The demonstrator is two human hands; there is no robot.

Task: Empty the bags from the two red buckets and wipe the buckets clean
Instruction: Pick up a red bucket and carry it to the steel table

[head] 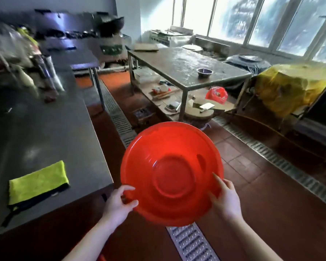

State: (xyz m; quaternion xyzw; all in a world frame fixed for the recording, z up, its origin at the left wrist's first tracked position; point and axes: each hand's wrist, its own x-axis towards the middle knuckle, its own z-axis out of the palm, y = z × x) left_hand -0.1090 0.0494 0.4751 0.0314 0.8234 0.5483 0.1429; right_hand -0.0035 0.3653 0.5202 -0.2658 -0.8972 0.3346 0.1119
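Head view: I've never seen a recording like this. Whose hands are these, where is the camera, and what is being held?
There is no machine here. A person wears a wide-angle camera on the head, looking forward and down, so the two bare hands are the wearer's own. The left hand and the right hand grip a red bucket by opposite edges, above the tiled floor. No bag shows in it. To the left stands a steel counter with a folded yellow-green cloth lying on it. Farther back is a metal table carrying a small dark bowl.
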